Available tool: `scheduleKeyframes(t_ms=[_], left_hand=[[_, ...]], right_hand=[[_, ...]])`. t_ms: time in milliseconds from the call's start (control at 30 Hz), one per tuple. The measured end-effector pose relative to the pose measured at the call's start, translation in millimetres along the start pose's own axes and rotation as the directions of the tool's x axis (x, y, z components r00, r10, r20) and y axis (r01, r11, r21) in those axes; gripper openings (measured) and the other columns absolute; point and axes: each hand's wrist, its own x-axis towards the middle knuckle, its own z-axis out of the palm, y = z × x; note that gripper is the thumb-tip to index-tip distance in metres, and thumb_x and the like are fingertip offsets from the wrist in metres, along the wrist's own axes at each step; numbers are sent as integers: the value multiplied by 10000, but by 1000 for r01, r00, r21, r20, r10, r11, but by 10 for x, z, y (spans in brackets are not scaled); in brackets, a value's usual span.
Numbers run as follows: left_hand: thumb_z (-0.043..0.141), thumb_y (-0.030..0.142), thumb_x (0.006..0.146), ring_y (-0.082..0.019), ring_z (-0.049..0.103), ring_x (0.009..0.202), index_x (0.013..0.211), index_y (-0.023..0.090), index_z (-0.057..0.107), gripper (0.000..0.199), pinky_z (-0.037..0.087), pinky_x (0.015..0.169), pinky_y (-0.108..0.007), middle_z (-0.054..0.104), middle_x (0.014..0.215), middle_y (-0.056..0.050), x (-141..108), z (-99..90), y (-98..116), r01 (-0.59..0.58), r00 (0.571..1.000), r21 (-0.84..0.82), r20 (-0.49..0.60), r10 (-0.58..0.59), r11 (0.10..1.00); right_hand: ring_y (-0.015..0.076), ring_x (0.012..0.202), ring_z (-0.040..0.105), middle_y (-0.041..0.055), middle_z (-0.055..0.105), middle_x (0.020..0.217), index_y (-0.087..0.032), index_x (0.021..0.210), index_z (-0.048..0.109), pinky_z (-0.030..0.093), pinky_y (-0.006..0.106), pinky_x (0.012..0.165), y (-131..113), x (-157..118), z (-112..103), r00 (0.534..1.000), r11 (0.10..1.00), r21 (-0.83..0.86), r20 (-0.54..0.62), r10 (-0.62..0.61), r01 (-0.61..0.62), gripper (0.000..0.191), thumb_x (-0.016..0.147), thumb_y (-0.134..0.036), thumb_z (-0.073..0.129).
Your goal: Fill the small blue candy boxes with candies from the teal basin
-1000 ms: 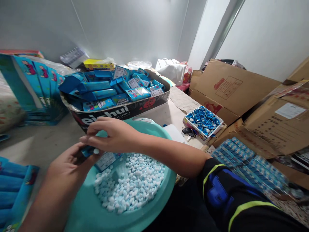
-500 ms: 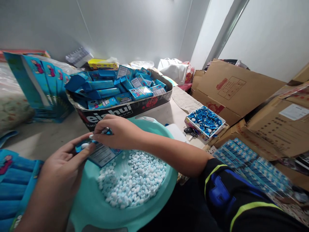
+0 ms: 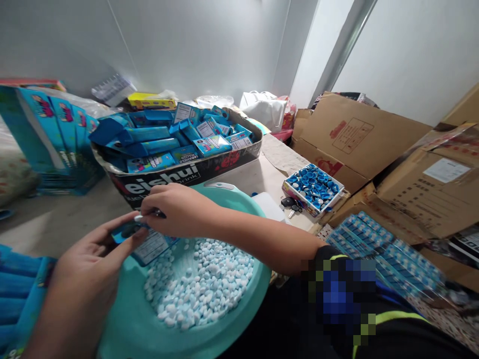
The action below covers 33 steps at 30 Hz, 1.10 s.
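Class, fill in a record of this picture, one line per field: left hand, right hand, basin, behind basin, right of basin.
Left hand: holds a blue box near its open end
Right hand: fingers curled at that end, a white piece at the tips
Basin: teal, holding many white and pale blue pieces
Behind basin: black tray piled with blue boxes
Right of basin: blue caps in a small tray, keys beside it, brown cartons

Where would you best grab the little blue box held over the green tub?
Probably pinch the blue box by its flat printed end, coming from the right, low over the tub. That end juts out uncovered below, while the left hand holds the open end and the right hand sits just above.
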Motion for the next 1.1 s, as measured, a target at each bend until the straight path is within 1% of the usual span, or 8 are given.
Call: scheduleKeyframes(t_ms=[100,200,300,367,533,633,800,1100], left_hand=[[881,376,407,-152,634,745,1269,192,785,886,492,601,-177,796,885,-3,-13,6,55,149,989,-139,16,-149,979],[902,370,367,-143,623,758,1250,186,796,908,476,592,-156,791,883,2,-41,14,128,193,981,-130,28,-191,973],[928,377,349,-165,649,827,1262,186,784,945,467,573,-153,810,1018,-20,-50,15,136,214,976,-120,60,-208,969],[948,354,357,-175,667,874,1252,197,778,925,498,624,-156,811,1060,-17,-34,7,85,202,978,-147,90,-191,968],[983,336,437,-180,669,850,1283,190,756,889,526,693,-198,802,964,4,37,-23,-97,145,984,-142,122,-128,979],[978,325,518,-198,682,934,1262,157,755,795,537,786,-236,811,1057,-30,18,-27,-119,73,990,-130,133,-56,989],[981,430,495,-273,724,1013,1136,102,768,751,582,866,-340,809,1103,-124,-83,22,-73,16,986,-188,168,17,982],[1001,407,580,-302,720,1163,1127,158,746,653,593,988,-386,792,1178,-114,-122,21,-214,-50,953,-293,271,133,955]], right_hand=[[183,1021,649,73,707,1072,-201,916,709,471,281,923,16,6,20,999,1000,-4,22,-28,28,194,1038,-255,567],[188,999,650,84,692,1053,-177,938,723,475,287,882,19,8,27,998,999,18,31,-48,47,208,1040,-261,563],[184,971,647,75,672,1009,-176,903,724,476,287,859,7,7,16,998,998,41,35,-55,54,242,1052,-284,566],[182,947,643,64,661,966,-187,845,711,481,289,852,-2,5,1,998,995,81,33,-57,54,239,1039,-271,599],[167,904,629,30,638,901,-224,721,679,491,288,850,1,-1,-8,999,972,233,-9,-38,39,241,958,-181,693],[174,885,623,33,637,869,-230,692,689,489,312,849,3,-19,42,999,950,308,-29,-40,48,272,961,-189,687],[153,764,573,-5,629,763,-255,612,711,449,339,786,3,-60,172,989,889,457,-110,95,-35,287,839,-80,742],[124,765,604,10,683,847,-167,798,752,472,280,725,-75,-118,251,985,922,360,-40,167,-141,93,834,-87,722]])
